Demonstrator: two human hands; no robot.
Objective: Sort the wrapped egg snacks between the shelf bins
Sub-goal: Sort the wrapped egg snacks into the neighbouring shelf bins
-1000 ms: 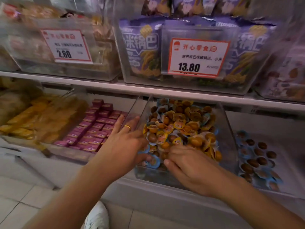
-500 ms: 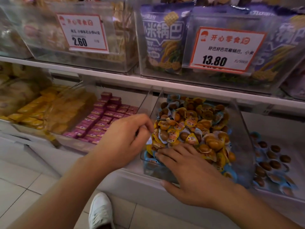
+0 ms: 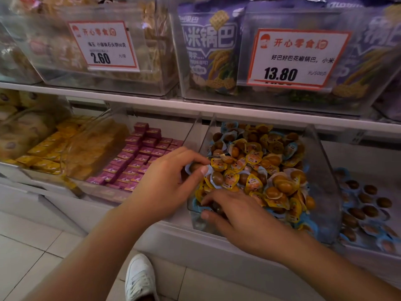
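My L hand (image 3: 167, 181) now pinches one blue-wrapped egg (image 3: 196, 167) between thumb and fingertips, at the left wall of the clear bin (image 3: 323, 192). 0.5 s ago that hand was curled in abt the same spot but I couldn't make out the wrapper; 1 s ago its fingers were spread flat over the bin's left edge.

R hand (image 3: 240, 216) lies low in the bin's near-left corner, fingers curled down into the eggs (image 3: 256, 168), thumb at the front wall. It seems to close on brown eggs under the fingers, but can't tell for sure, they're mostly hidden. Vs 0.5 s ago it sits in much the same place; 1 s ago it was a bit further right.

Pile is mostly yellow wraps w/ blue ones mixed in, just past both hands. Right of R hand, beyond the bin wall, a 2nd bin (image 3: 368, 209) holds only blue-wrapped eggs. Left of L hand: pink boxes (image 3: 138, 157), then yellow packs (image 3: 47, 151). Below my arms, a white shoe (image 3: 140, 279) on tile.
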